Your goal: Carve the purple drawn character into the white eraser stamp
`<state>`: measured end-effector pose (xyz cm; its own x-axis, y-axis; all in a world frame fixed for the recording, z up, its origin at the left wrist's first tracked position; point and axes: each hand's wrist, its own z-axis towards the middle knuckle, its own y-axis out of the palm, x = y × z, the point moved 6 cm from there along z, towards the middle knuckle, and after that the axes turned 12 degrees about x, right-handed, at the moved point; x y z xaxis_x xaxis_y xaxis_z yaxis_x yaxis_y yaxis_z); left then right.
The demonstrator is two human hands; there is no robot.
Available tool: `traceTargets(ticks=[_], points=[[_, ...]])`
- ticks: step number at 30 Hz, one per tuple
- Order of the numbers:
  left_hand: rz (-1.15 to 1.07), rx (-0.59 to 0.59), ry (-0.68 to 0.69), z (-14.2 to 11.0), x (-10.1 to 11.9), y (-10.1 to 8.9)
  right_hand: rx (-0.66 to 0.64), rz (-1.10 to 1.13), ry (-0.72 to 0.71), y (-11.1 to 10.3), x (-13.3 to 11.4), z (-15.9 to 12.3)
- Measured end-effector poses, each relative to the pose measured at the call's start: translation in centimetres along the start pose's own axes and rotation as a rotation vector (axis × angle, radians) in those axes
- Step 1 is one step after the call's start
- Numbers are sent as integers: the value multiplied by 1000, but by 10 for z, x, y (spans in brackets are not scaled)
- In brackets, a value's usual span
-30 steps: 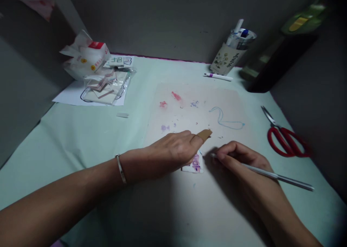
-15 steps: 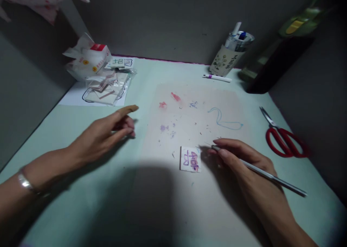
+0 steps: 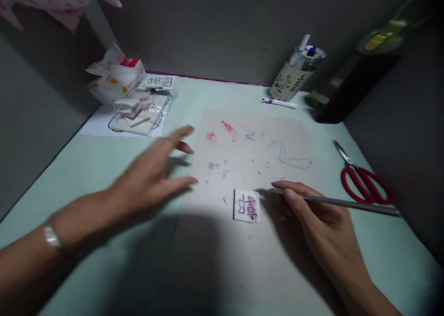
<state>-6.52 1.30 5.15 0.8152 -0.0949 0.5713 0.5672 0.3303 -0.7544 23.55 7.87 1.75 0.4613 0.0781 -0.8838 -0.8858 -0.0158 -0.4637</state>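
My right hand point(image 3: 317, 214) pinches a slim silver craft knife point(image 3: 354, 204) near its tip, its shaft pointing out to the right. The tip is close to the right edge of a small white block point(image 3: 246, 206) with purple lettering on its top, lying flat on the paper. My left hand point(image 3: 156, 168) hovers over the left edge of the paper, fingers spread, holding nothing. The large pale sheet point(image 3: 277, 260) carries red and purple stamped marks, a blue drawn outline and scattered dark crumbs.
Red-handled scissors point(image 3: 364, 184) lie at the right. Behind them stand a dark green bottle point(image 3: 357, 82) and a pen cup point(image 3: 291, 80), with a white marker point(image 3: 279, 103) in front. Bagged pale blocks point(image 3: 138, 117) and a white package point(image 3: 125, 78) sit at the back left.
My left hand has moved right toward the paper and its fingers have spread. In my right hand the knife's rear end has swung upward, so it lies closer to level.
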Motion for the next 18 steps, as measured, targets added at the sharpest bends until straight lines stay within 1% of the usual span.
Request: traceTargets(ticks=[1,2,4,6,7,10,14,17,18], points=[[-48,-39,68,0,15,17,-4,-14,-13,0,0,1],[-69,-108,116,-2,29,36,-11,-24,-23,1,-1,2],[-102,-164,233,-6,52,62,-28,-23,-17,2,-1,4],[-103,-172,289,-9,65,77,-46,3,14,2,-2,3],[-90,-192,289,-10,68,84,-49,18,31,2,-2,3],[-93,-203,272,-12,70,93,-34,25,57,2,-5,0],[-127,-178,228,-14,65,97,-6,57,79,5,-9,-5],[-154,-167,199,-15,63,100,-4,80,128,8,-7,-6],[-163,-159,194,-16,62,100,-14,71,124,9,-7,-6]])
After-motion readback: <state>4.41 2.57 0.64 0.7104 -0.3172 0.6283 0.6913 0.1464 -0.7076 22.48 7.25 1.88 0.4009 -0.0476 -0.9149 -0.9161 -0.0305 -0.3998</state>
